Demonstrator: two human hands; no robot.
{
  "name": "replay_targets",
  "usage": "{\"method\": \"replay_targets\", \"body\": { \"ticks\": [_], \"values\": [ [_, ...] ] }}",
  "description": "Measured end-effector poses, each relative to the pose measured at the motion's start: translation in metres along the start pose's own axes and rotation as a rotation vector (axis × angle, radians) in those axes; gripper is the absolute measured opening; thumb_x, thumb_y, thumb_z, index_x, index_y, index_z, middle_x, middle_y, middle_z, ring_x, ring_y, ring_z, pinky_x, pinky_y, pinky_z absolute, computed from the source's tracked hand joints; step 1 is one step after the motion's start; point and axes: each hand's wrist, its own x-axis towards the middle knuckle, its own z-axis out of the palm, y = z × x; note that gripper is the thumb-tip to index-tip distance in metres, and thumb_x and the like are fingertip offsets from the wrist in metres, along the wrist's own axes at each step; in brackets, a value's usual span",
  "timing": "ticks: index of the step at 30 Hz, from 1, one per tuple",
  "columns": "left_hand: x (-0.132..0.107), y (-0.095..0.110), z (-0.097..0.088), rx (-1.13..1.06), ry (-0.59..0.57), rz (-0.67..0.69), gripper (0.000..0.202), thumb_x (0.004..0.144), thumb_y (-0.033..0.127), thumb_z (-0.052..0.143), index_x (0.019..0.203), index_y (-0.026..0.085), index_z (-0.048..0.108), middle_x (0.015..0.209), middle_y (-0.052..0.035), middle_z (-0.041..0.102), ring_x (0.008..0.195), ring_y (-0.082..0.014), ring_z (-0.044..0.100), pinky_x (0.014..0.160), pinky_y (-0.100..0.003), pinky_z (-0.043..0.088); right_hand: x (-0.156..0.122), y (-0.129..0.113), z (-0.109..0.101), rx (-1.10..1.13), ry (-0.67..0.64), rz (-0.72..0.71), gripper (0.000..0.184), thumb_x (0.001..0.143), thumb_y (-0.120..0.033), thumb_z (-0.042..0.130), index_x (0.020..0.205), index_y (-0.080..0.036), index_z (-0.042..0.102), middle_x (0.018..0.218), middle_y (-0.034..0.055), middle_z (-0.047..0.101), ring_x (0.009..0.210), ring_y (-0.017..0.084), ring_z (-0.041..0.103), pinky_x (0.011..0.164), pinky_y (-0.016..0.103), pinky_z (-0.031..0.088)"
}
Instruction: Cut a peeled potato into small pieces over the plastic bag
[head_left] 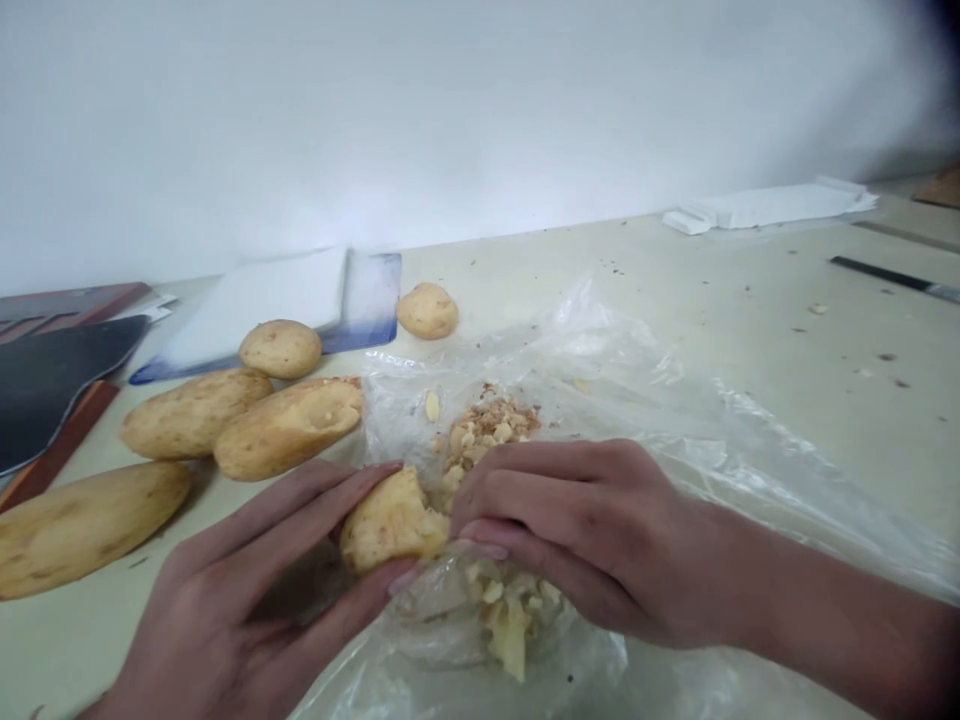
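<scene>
Diffuse light pales the wall [375, 120]; soft shadow lies under the left hand [240, 610].

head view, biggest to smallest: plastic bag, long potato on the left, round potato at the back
1. Plastic bag: clearly the largest.
2. Long potato: looks bigger, but it sits nearer the camera.
3. Round potato: looks smallest, but it lies farther away, so this ranking against the long potato is somewhat unsure.

We see a plain white wall [420, 120] rising along the far edge of a pale cream tabletop [757, 300], its surface flecked with brown specks. Soft, even light washes the wall, dimming slightly toward the right, where a wooden board [943, 188] sits in the far corner.
</scene>
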Motion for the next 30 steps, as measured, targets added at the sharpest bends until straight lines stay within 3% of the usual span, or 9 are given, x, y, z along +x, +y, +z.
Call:
{"method": "replay_targets", "body": {
  "ticks": [2, 7, 11, 16, 22, 26, 30],
  "values": [
    [0.001, 0.000, 0.000, 0.022, 0.009, 0.023, 0.049, 0.087, 0.062, 0.066, 0.131, 0.041, 0.062, 0.125, 0.0126, 0.067, 0.107, -0.0059, 0.069, 0.110, -0.008, 0.039, 0.000, -0.002, -0.004, -0.046, 0.027, -0.005, 0.034, 0.108, -0.024, 0.046, 0.092, -0.006, 0.070, 0.086, 0.0051, 0.066, 0.075, 0.011, 0.059, 0.072, 0.020, 0.048],
    [0.000, -0.002, 0.001, 0.033, 0.004, 0.024, 0.050, 0.086, 0.062, 0.067, 0.131, 0.042, 0.061, 0.125, 0.0136, 0.066, 0.106, -0.0048, 0.068, 0.109, -0.005, 0.038, 0.000, -0.006, -0.006, 0.056, 0.149, 0.029, 0.030, 0.107, -0.022, 0.048, 0.089, -0.009, 0.069, 0.089, 0.0050, 0.070, 0.081, 0.011, 0.064, 0.077, 0.018, 0.049],
    [0.000, -0.002, 0.002, 0.028, 0.006, 0.025, 0.050, 0.086, 0.060, 0.067, 0.132, 0.041, 0.060, 0.125, 0.0121, 0.066, 0.105, -0.0053, 0.069, 0.107, -0.005, 0.039, 0.002, -0.003, 0.001, 0.129, 0.059, 0.003, 0.029, 0.107, -0.021, 0.048, 0.096, -0.005, 0.070, 0.089, 0.0058, 0.069, 0.080, 0.011, 0.062, 0.075, 0.019, 0.049],
    [0.004, -0.001, 0.001, 0.055, 0.020, 0.055, 0.048, 0.089, 0.062, 0.062, 0.132, 0.040, 0.061, 0.123, 0.0114, 0.068, 0.106, -0.0054, 0.069, 0.109, -0.006, 0.037, 0.000, 0.005, 0.004, 0.029, -0.092, -0.014, 0.030, 0.107, -0.021, 0.047, 0.094, -0.005, 0.069, 0.083, 0.0038, 0.061, 0.070, 0.011, 0.052, 0.064, 0.023, 0.044],
    [0.002, -0.004, 0.002, 0.053, 0.019, 0.037, 0.049, 0.085, 0.062, 0.068, 0.130, 0.041, 0.062, 0.123, 0.0115, 0.068, 0.105, -0.0067, 0.070, 0.107, -0.008, 0.042, -0.002, -0.001, -0.006, 0.043, 0.132, 0.023, 0.026, 0.106, -0.022, 0.052, 0.094, -0.008, 0.070, 0.093, 0.0057, 0.071, 0.084, 0.011, 0.064, 0.079, 0.018, 0.049],
    [0.000, -0.004, 0.002, 0.026, 0.022, 0.035, 0.050, 0.086, 0.060, 0.067, 0.132, 0.042, 0.061, 0.124, 0.0114, 0.067, 0.104, -0.0070, 0.069, 0.108, -0.008, 0.041, 0.000, -0.003, -0.001, 0.130, 0.093, -0.015, 0.022, 0.105, -0.019, 0.052, 0.100, -0.007, 0.071, 0.093, 0.0046, 0.071, 0.085, 0.011, 0.064, 0.080, 0.017, 0.050],
    [0.002, -0.002, 0.002, 0.039, 0.020, 0.034, 0.048, 0.087, 0.061, 0.065, 0.131, 0.040, 0.062, 0.122, 0.0105, 0.068, 0.104, -0.0067, 0.070, 0.109, -0.007, 0.040, 0.003, 0.004, 0.005, 0.022, 0.020, -0.012, 0.034, 0.107, -0.022, 0.047, 0.093, -0.003, 0.072, 0.083, 0.0055, 0.065, 0.072, 0.012, 0.057, 0.067, 0.023, 0.047]
  ]
}}
